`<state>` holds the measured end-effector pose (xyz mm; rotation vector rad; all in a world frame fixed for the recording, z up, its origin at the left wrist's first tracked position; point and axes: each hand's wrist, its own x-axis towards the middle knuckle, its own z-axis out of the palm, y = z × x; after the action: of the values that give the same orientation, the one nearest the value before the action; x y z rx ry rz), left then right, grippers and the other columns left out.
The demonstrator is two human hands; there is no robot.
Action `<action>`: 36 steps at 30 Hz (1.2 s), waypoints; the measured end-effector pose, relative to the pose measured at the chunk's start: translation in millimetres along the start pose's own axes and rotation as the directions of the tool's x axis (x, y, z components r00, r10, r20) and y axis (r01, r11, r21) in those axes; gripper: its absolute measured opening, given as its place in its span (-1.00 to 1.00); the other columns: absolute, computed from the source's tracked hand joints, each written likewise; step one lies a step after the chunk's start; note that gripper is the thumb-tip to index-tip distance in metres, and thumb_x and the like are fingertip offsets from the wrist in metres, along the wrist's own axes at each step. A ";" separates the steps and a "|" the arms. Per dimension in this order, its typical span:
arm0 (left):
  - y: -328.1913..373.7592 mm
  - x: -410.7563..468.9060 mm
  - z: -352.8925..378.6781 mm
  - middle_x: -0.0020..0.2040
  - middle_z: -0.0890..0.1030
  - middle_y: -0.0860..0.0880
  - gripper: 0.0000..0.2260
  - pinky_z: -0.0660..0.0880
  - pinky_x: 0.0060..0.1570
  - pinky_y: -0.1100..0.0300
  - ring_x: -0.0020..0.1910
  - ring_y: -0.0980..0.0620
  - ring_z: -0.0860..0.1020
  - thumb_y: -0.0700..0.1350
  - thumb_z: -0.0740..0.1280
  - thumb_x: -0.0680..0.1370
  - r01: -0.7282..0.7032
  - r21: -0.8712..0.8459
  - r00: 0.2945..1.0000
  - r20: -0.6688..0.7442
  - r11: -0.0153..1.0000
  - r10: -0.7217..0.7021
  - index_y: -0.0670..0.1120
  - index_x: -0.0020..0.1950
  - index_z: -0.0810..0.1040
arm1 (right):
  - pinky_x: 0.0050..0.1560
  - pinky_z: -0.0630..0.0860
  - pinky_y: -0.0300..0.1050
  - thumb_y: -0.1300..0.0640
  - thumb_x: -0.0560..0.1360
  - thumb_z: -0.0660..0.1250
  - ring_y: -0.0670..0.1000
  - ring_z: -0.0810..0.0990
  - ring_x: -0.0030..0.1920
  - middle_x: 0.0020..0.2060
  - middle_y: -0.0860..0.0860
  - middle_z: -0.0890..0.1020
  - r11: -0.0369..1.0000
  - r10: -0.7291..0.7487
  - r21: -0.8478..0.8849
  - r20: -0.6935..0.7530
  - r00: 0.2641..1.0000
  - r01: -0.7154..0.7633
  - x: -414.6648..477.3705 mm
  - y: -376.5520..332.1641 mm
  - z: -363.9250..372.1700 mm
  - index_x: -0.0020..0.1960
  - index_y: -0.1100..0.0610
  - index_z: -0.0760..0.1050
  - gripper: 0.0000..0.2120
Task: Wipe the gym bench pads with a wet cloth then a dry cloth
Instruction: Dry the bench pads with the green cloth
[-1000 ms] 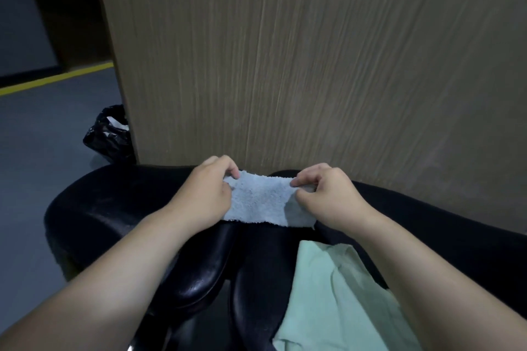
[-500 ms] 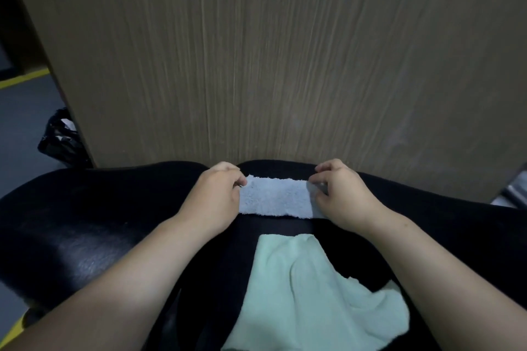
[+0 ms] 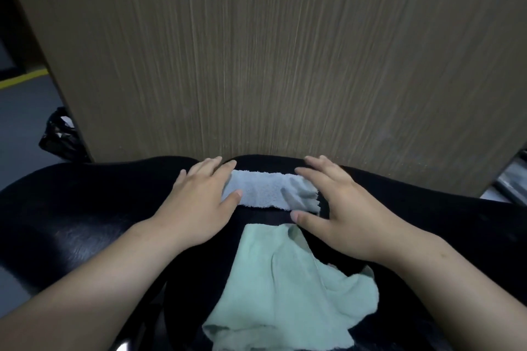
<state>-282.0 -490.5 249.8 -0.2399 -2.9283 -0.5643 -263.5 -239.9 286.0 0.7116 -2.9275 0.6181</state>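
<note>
Head view, looking down on the black glossy padded gym bench pads (image 3: 85, 208), which span the lower half of the frame from 9 o'clock to 3 o'clock. A small light blue terry cloth (image 3: 265, 189), folded into a flat band, lies across the pads just below the frame centre, near their far edge. A larger pale green soft cloth (image 3: 285, 288), rumpled and partly unfolded, lies on the pads at 6 o'clock of the blue cloth, close to it but separated by a strip of bare black pad.

The left hand (image 3: 199, 202) lies palm down at 9 o'clock of the blue cloth, its fingers straight and slightly spread. Its index finger and thumb rest on the cloth's left end, and nothing is gripped. The right hand (image 3: 342, 214) is at 3 o'clock of the blue cloth, palm down, its fingers straight and spread apart. Its fingers reach over the cloth's right end and cast a shadow there. Whether they touch the cloth cannot be told. Its thumb points toward 9 o'clock, between the two cloths.

A tall brown wood-grain panel (image 3: 285, 51) stands directly behind the pads and fills the frame at 12 o'clock. At 9 o'clock of the panel's base sits a crumpled black plastic bag (image 3: 61, 137) on the grey floor (image 3: 25, 111). A yellow floor line (image 3: 20, 81) crosses the floor at 10 o'clock.
</note>
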 end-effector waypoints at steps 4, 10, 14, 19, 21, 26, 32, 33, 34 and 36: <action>13.2 -26.6 -6.4 0.55 0.23 0.07 -0.49 0.15 0.50 0.05 0.53 0.08 0.15 0.13 0.24 0.61 -0.064 -0.077 0.998 -0.018 0.995 0.063 0.02 0.54 0.29 | 0.50 -0.08 -0.36 -0.25 0.51 0.28 -0.34 -0.11 0.51 0.56 -0.25 0.03 0.994 -0.110 0.002 0.167 0.980 0.111 -28.0 -21.2 -2.2 0.59 -0.03 0.11 -0.25; 16.3 -65.4 -12.4 0.58 0.15 0.13 -0.50 0.07 0.54 -0.03 0.55 0.19 0.03 0.17 0.21 0.60 -0.218 -0.066 0.967 0.119 0.974 0.225 0.14 0.54 0.25 | 0.49 -0.11 -0.38 -0.37 0.47 0.24 -0.38 -0.18 0.49 0.56 -0.26 -0.09 0.994 -0.101 -0.010 0.342 0.934 0.111 -60.5 -24.3 15.6 0.61 -0.04 -0.02 -0.13; 20.5 -89.1 -8.3 0.60 0.01 0.25 -0.52 -0.11 0.57 -0.03 0.55 0.31 -0.13 0.13 0.13 0.66 -0.378 -0.010 0.882 0.301 0.926 0.363 0.17 0.58 0.16 | 0.51 -0.22 -0.31 -0.35 0.56 0.03 -0.30 -0.34 0.49 0.55 -0.19 -0.29 0.987 -0.061 -0.107 0.417 0.907 0.116 -73.1 -28.9 27.8 0.60 0.00 -0.22 -0.20; 19.2 -109.7 -8.7 0.60 -0.21 0.24 -0.45 -0.22 0.55 -0.10 0.50 0.34 -0.33 0.19 0.00 0.67 -0.399 0.066 0.845 0.414 0.915 0.338 0.12 0.63 -0.07 | 0.52 -0.37 -0.10 -0.30 0.56 -0.26 -0.13 -0.57 0.43 0.49 -0.06 -0.47 0.931 -0.008 -0.324 0.437 0.899 0.166 -77.9 -46.8 37.0 0.56 0.08 -0.39 -0.27; 17.8 -116.2 -12.9 0.59 -0.26 0.21 -0.40 -0.28 0.53 -0.14 0.49 0.33 -0.36 0.24 -0.02 0.65 -0.379 0.116 0.845 0.449 0.918 0.292 0.08 0.63 -0.14 | 0.50 -0.40 -0.10 -0.29 0.54 -0.32 -0.11 -0.58 0.43 0.48 -0.03 -0.49 0.922 0.003 -0.349 0.444 0.896 0.170 -75.9 -56.8 38.5 0.54 0.10 -0.42 -0.27; 10.8 -123.1 -23.4 0.62 -0.21 0.09 -0.34 -0.42 0.44 -0.24 0.53 0.24 -0.31 0.23 -0.03 0.62 -0.347 0.284 0.877 0.437 0.894 0.202 -0.03 0.63 -0.12 | 0.48 -0.43 -0.08 -0.28 0.42 -0.43 -0.01 -0.54 0.46 0.50 0.05 -0.45 0.906 -0.013 -0.374 0.446 0.895 0.199 -61.7 -82.1 51.0 0.54 0.16 -0.41 -0.18; -14.1 -122.2 -34.0 0.62 -0.24 0.03 -0.37 -0.41 0.42 -0.31 0.55 0.17 -0.30 0.12 -0.05 0.62 -0.193 0.387 0.911 0.412 0.902 0.018 -0.07 0.63 -0.15 | 0.51 -0.38 -0.01 -0.26 0.40 -0.46 0.07 -0.46 0.51 0.53 0.12 -0.39 0.909 -0.066 -0.349 0.421 0.905 0.229 -27.3 -109.8 77.6 0.55 0.23 -0.34 -0.14; -19.9 -121.7 -36.4 0.61 -0.25 0.04 -0.38 -0.39 0.43 -0.30 0.55 0.16 -0.30 0.11 -0.04 0.62 -0.165 0.393 0.913 0.407 0.905 -0.010 -0.06 0.62 -0.17 | 0.51 -0.38 0.00 -0.26 0.40 -0.46 0.07 -0.45 0.51 0.54 0.13 -0.37 0.909 -0.081 -0.343 0.412 0.908 0.237 -20.5 -114.2 82.8 0.56 0.23 -0.33 -0.14; -26.4 -121.8 -38.7 0.60 -0.28 0.06 -0.37 -0.37 0.44 -0.29 0.56 0.16 -0.30 0.10 -0.03 0.62 -0.144 0.394 0.910 0.412 0.908 -0.035 -0.04 0.62 -0.21 | 0.51 -0.38 0.00 -0.25 0.40 -0.46 0.07 -0.45 0.51 0.54 0.14 -0.36 0.908 -0.095 -0.339 0.404 0.910 0.245 -13.8 -118.8 88.0 0.56 0.24 -0.33 -0.14; -39.3 -123.8 -43.9 0.57 -0.36 0.13 -0.36 -0.35 0.45 -0.29 0.55 0.15 -0.32 0.08 -0.02 0.63 -0.124 0.395 0.896 0.440 0.910 -0.069 0.02 0.59 -0.32 | 0.51 -0.38 0.00 -0.24 0.39 -0.47 0.08 -0.45 0.51 0.54 0.14 -0.36 0.909 -0.109 -0.330 0.400 0.910 0.254 -2.3 -128.1 96.5 0.55 0.24 -0.35 -0.15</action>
<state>-163.4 -559.0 254.3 -0.4029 -3.3784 0.1607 -200.5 -381.3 244.1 1.1426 -3.1083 -0.1199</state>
